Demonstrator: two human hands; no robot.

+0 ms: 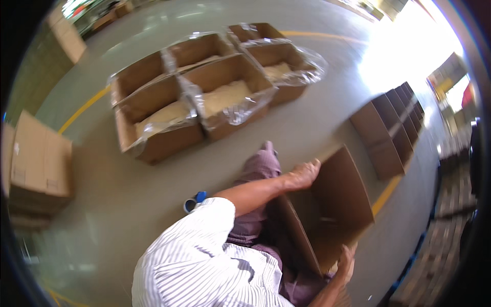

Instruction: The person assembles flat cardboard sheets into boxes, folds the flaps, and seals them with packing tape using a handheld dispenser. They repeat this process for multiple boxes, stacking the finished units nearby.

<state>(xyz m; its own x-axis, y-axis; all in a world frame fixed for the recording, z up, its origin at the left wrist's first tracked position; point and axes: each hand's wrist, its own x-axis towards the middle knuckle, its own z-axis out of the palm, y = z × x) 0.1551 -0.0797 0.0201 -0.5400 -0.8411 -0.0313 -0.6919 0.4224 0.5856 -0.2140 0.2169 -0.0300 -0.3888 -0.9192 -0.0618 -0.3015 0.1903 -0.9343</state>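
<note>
An open-topped brown cardboard box [341, 192] stands tilted beside my legs, its inside facing up toward me. My left hand [306, 175] is closed around its far left rim, with the arm stretched across my thigh. At the near right side, my right hand [346, 264] grips the box's lower edge. Part of that hand's fingers is hidden by the cardboard. Nothing distinct can be made out inside the box.
Several open cartons lined with clear plastic [225, 100] hold pale contents ahead. More empty cartons [391, 125] stand in rows at right. Folded cartons [41, 158] are stacked at left, pallets [440, 256] at far right. A blue-and-black round tool [193, 201] lies near my left arm.
</note>
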